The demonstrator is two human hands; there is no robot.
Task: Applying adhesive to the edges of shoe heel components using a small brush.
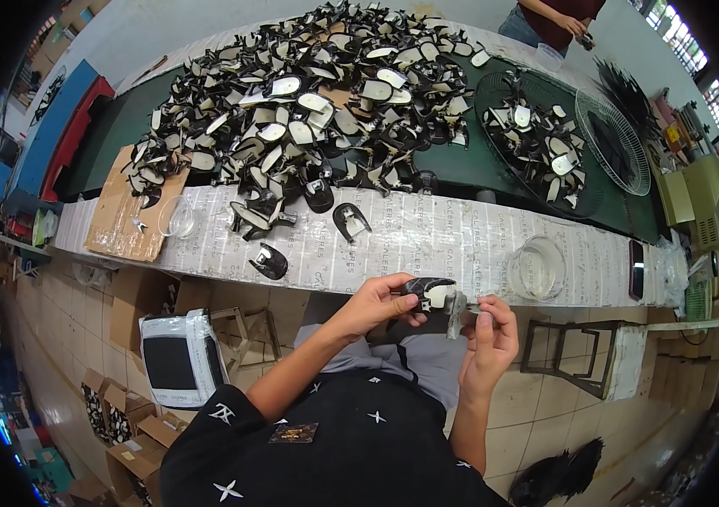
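Note:
My left hand point(389, 306) grips a black part with a cream face point(438, 295), which looks like a shoe heel, just in front of the table edge. Close against its right side is a small grey, strip-like piece point(456, 316). The fingers of my right hand point(489, 338) pinch this piece; its exact kind is not clear. Similar black-and-cream parts form a large pile point(308, 110) across the table. A few single ones, such as one heel part point(269, 262), lie on the paper-covered near strip of the table point(427, 245).
A clear plastic bowl point(537, 269) and a phone point(636, 269) rest on the right of the table. An oval basket of parts point(533, 152) sits beyond, beside another basket point(611, 144). Cardboard point(135, 211) lies left. A stool point(180, 359) stands below. Another person point(549, 21) is behind.

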